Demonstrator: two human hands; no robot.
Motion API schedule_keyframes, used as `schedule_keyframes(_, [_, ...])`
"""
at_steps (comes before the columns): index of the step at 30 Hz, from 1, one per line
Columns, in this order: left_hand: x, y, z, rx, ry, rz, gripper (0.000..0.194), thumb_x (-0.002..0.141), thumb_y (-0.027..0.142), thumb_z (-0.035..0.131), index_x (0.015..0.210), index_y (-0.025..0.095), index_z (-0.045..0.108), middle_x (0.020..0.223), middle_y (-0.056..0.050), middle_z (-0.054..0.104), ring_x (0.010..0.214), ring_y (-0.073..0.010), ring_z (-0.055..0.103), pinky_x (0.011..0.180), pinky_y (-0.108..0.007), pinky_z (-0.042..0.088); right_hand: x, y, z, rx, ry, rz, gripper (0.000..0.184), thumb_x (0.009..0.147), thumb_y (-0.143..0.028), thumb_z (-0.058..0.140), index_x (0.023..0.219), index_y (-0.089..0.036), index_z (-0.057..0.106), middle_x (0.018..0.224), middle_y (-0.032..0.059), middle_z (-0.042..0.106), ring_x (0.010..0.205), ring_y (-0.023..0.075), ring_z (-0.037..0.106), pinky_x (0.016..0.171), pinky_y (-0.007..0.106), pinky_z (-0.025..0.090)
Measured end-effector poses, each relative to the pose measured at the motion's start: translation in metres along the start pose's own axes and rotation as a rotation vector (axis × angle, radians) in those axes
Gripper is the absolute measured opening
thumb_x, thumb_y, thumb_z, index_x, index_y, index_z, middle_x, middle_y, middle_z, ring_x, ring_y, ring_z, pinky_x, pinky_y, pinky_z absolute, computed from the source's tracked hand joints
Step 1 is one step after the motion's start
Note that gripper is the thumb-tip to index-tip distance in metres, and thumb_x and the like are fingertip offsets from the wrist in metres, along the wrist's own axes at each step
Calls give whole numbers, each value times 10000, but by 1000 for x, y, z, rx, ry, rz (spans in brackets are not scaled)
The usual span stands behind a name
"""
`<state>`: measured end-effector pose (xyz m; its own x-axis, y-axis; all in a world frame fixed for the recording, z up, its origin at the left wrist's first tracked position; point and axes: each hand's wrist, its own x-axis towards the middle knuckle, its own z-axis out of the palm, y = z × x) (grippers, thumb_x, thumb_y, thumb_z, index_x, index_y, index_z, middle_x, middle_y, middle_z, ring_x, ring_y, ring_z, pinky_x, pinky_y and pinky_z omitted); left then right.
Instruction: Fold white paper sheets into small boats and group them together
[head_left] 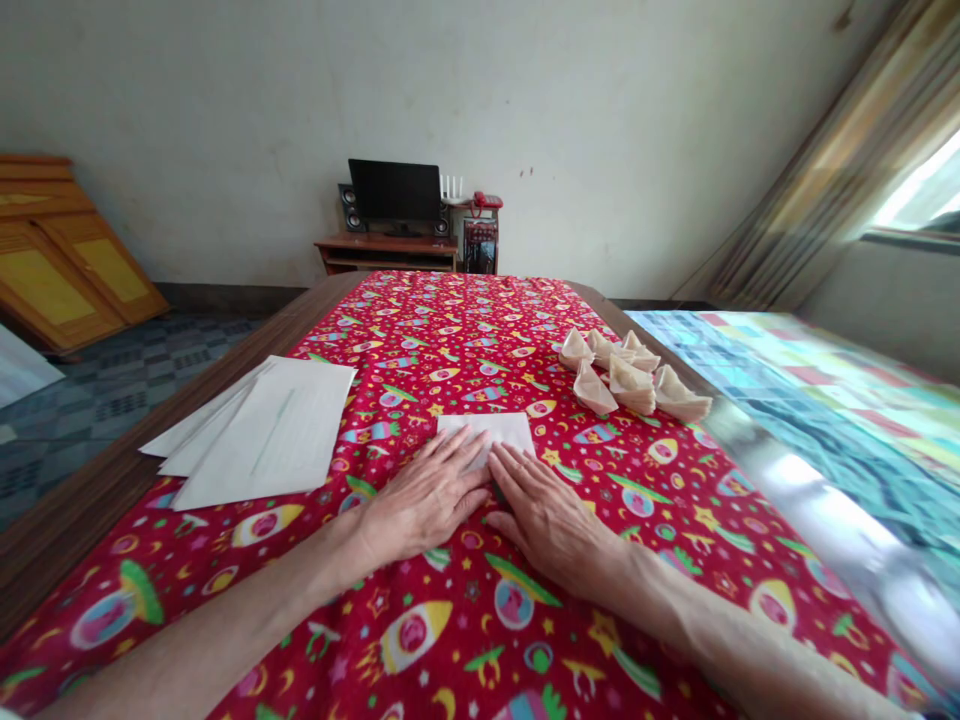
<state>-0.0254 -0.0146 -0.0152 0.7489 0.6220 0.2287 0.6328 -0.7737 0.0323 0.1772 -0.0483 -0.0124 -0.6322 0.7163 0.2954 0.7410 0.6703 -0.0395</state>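
A small folded sheet of white paper (491,424) lies flat on the red patterned cloth, under both hands. My left hand (435,490) rests on its left part with fingers stretched out. My right hand (546,505) lies on its right part, fingers extended and slanting toward the left hand. The fingertips of the two hands nearly meet in the middle, and the paper's near edge is hidden under them. To the left are fanned stacks of larger white paper sheets (277,430). Several folded paper boat shapes (631,378) stand in a group to the right.
A red cloth (412,625) with rocket prints covers the brown wooden table (71,525). Beyond its far end a monitor (396,193) stands on a small desk (390,245). A bed with a patchwork cover (780,370) is at right, a wooden cabinet (71,260) at left.
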Motion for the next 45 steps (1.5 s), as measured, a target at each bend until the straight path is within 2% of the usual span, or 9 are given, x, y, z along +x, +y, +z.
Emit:
schedule_keyframes(3, [-3,-2,-2,-1,-12,10,428,964,359,335,1385,285,366,1496,-34,294,1387,-228,226,1122,-416,235,-12,1,-4,9,-95,9,614,931,-405,399,1396,-9,333,1432,219,323,1341,289,300,1062,450,363])
schedule_keyframes(6, [-10,-5,-7,-15,-64,20,428,971,376,313,1393,313,345,1493,6,299,1389,-200,224,1130,-404,213,-19,7,-12,17,-134,22,590,948,-422,354,1384,-25,368,1439,192,318,1345,281,288,1074,446,350])
schedule_keyframes(15, [-45,-25,-19,-35,-89,-29,429,969,330,339,1398,354,319,1443,30,387,1367,-180,284,1131,-415,201,-29,13,-16,-12,-20,30,488,944,-351,394,1335,-67,461,1369,172,445,1288,260,404,1060,426,378])
schedule_keyframes(20, [-56,-31,-19,-17,-13,-74,362,948,366,394,1301,356,478,1400,26,450,1316,-190,383,1091,-409,305,-28,11,-16,-79,-11,89,380,947,-285,402,1273,-131,523,1295,131,546,1213,247,495,1054,478,349])
schedule_keyframes(25, [-41,-31,-17,-33,143,-8,275,928,293,448,1084,232,667,1224,-36,621,1205,-192,509,1045,-382,389,-6,-2,-12,-204,11,37,264,926,-133,383,1042,-154,619,1171,132,620,1066,243,566,1054,562,242])
schedule_keyframes(29, [-21,-27,-19,-47,113,59,298,919,217,452,1183,195,587,1214,-55,621,1169,-176,531,1048,-352,390,22,-18,-10,-273,1,-133,242,868,-66,410,1025,-103,590,1020,142,630,923,237,559,944,482,361])
schedule_keyframes(33, [-11,-30,-17,-93,93,-3,375,900,289,488,1256,170,515,1249,-89,589,1182,-198,519,1028,-347,415,39,-29,-14,-381,-55,-178,227,862,-49,388,893,-104,607,835,112,600,842,258,527,746,422,423])
schedule_keyframes(38, [-10,-36,-8,-132,90,-58,511,839,294,575,1313,143,461,1273,-116,567,1186,-235,515,1022,-377,425,40,-26,-10,-364,-40,-139,155,858,-72,447,833,-136,586,773,86,582,826,240,516,685,357,425])
schedule_keyframes(45, [-8,-38,-6,-119,207,18,521,815,196,573,1320,139,454,1322,-124,525,1236,-242,463,1046,-409,406,30,-14,-11,-285,89,-94,139,891,-127,427,877,-156,562,801,73,611,761,208,529,544,290,412])
